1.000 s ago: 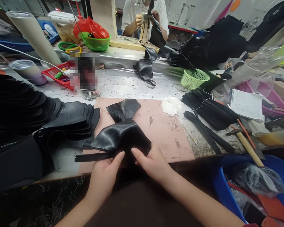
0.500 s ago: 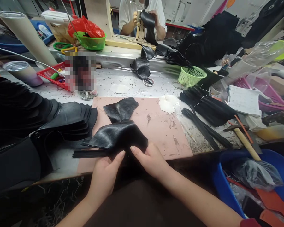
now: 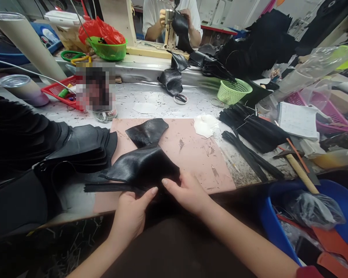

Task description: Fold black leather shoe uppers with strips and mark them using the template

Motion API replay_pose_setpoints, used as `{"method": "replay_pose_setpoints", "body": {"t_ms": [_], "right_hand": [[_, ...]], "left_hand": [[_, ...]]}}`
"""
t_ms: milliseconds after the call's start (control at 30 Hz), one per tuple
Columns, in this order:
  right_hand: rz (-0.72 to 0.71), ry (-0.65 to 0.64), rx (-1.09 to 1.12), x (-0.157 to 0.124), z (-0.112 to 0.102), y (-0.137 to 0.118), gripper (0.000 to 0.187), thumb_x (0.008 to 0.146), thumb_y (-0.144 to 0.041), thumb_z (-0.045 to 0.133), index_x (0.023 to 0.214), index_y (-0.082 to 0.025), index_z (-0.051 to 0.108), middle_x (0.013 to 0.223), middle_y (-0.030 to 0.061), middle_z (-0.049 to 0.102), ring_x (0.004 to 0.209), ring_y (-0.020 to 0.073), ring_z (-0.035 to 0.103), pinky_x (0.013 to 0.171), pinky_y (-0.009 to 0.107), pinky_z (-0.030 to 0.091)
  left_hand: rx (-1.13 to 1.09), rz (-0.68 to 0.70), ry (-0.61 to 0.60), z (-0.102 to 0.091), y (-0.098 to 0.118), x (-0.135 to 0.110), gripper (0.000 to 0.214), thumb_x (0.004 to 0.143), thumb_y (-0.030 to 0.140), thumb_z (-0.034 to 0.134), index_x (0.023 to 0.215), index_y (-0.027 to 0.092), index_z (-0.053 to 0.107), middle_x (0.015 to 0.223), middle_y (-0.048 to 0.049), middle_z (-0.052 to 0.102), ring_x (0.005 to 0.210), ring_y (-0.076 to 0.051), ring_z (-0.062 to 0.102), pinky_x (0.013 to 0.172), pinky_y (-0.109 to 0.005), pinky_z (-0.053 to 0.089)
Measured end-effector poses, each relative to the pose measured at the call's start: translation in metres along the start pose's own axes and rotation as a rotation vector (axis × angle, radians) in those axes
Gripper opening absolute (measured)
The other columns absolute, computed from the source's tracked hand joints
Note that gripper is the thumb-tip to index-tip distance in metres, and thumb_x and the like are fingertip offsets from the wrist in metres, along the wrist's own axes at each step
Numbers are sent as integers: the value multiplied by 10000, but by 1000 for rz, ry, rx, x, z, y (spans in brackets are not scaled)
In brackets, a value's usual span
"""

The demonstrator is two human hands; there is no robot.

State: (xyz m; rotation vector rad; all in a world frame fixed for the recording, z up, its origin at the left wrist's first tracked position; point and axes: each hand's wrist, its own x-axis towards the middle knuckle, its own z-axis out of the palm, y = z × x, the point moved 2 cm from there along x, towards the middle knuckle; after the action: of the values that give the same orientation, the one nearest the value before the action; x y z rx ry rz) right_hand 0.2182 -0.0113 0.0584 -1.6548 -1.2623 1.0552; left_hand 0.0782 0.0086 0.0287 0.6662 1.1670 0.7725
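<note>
A black leather piece [image 3: 139, 164] lies bent over the front of the pink board [image 3: 197, 166]. Along its near edge runs a black zipper strip [image 3: 104, 188], its free end reaching out to the left. My left hand [image 3: 132, 210] is closed on the zipper strip below the leather, thumb on top. My right hand [image 3: 190, 192] pinches the right end of the leather piece, thumb on top and fingers hidden underneath. Beyond it a second black leather piece [image 3: 147, 132] rests on the board, touching or nearly touching the first.
A tall stack of black pieces [image 3: 78, 144] stands at left. To the right lie bundled black strips [image 3: 252, 127], a hammer [image 3: 301, 173] and a notebook [image 3: 297, 120]. A blue tub [image 3: 266, 216] sits below right. Across the bench a person works at a sewing machine [image 3: 170, 33].
My hands have shifted slightly along the near edge, the left thumb moving right towards the right thumb. The leather piece has slid a little to the left, while the whole view has tilted slightly.
</note>
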Motion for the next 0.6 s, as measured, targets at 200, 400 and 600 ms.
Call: {"method": "replay_pose_setpoints", "body": {"t_ms": [200,400,600], "right_hand": [[110,-72,104,1,-5,5,165,754,-280,575,659,-150,609,597,5,598,604,154,568,539,240,441],[29,-45,57,2,-3,4,133,749,-257,582,685,-146,616,674,17,621,664,154,570,564,232,441],[1,-20,26,1,-2,3,91,757,-219,576,727,-149,625,716,25,613,694,159,569,597,242,454]], "left_hand": [[-91,-4,-77,6,4,-1,298,618,292,761,838,112,670,869,-90,721,939,-267,637,807,-368,522],[-146,20,-94,8,3,0,466,665,233,731,1100,144,589,1016,-82,695,1036,-266,600,870,-375,500],[-171,20,-130,10,1,-1,604,636,207,745,1199,182,528,1066,-91,681,1061,-278,588,892,-399,495]]}}
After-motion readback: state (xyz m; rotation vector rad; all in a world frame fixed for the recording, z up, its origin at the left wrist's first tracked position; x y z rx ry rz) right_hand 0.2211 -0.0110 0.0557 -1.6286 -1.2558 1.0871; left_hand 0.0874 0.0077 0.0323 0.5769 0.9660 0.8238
